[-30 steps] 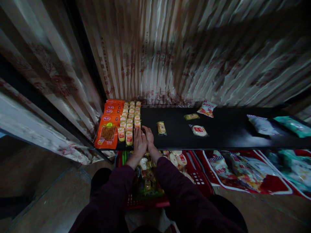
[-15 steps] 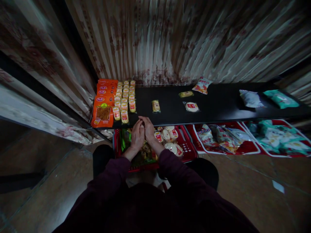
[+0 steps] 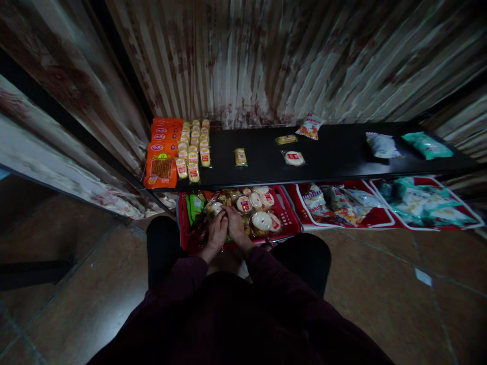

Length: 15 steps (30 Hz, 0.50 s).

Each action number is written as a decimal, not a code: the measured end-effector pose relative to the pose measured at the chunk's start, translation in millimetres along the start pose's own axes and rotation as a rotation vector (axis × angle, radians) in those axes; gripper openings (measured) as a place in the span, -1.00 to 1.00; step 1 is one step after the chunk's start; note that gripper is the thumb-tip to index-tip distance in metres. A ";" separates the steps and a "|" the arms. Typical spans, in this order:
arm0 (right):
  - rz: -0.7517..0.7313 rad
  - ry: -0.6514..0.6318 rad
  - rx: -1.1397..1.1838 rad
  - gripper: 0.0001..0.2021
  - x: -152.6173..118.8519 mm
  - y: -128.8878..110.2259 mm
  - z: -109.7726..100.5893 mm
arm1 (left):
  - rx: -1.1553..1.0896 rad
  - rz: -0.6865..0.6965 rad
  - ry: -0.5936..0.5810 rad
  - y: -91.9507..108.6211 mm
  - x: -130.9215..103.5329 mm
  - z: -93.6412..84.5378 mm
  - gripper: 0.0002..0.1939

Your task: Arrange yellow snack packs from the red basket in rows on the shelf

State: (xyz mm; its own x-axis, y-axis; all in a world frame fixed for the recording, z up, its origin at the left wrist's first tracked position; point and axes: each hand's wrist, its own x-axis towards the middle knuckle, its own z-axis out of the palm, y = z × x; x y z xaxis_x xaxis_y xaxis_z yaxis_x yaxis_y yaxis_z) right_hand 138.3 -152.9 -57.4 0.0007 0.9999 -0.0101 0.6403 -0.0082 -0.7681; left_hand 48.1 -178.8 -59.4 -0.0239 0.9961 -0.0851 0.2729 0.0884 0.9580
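Note:
My left hand (image 3: 218,231) and my right hand (image 3: 235,224) are close together over the red basket (image 3: 292,210), fingers curled inward. Whatever lies between or under the fingers is hidden. Just beyond the fingertips shows a pale wrapped snack (image 3: 215,207); whether it is touched I cannot tell. Right of my hands in the basket are round white wrapped crackers (image 3: 262,220). A green packet (image 3: 196,205) stands at the basket's left end.
On the black shelf (image 3: 258,167) are orange snack bags (image 3: 161,170), rows of small yellow wrapped cakes (image 3: 193,171), one separate cake (image 3: 240,157), a round cracker (image 3: 294,158) and a few bags. More red baskets (image 3: 393,220) with packets stand to the right.
Both hands have come down and back from the shelf's front edge to the basket, staying close together. The view has shifted slightly; the shelf goods look unmoved.

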 end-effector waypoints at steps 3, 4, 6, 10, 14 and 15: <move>0.067 -0.062 -0.081 -0.52 -7.5 9.0 7.8 | -0.039 -0.115 -0.026 -13.3 -0.1 1.7 -0.66; 0.083 -0.080 -0.105 -0.53 -9.5 11.9 10.3 | -0.060 -0.151 -0.037 -17.2 0.7 2.4 -0.68; 0.117 -0.111 -0.151 -0.55 -11.9 16.9 14.8 | -0.119 -0.217 -0.055 -24.5 3.1 4.3 -0.71; 0.125 -0.180 -0.234 -0.59 -11.5 23.5 21.2 | -0.333 -0.382 -0.053 -38.9 8.8 10.3 -0.78; 0.082 -0.263 -0.320 -0.59 -9.4 25.2 24.6 | -0.548 -0.556 -0.004 -50.4 12.0 14.8 -0.82; 0.084 -0.278 -0.346 -0.59 -9.2 25.2 25.0 | -0.596 -0.609 0.013 -52.3 12.6 15.2 -0.82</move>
State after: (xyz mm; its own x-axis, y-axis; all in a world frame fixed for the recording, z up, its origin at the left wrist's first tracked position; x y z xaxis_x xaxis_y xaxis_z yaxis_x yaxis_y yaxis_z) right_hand 135.2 -162.4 -92.7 -0.1124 0.9559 -0.2714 0.8662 -0.0396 -0.4981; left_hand 48.1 -170.8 -114.7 -0.0149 0.7740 -0.6331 -0.3428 0.5908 0.7304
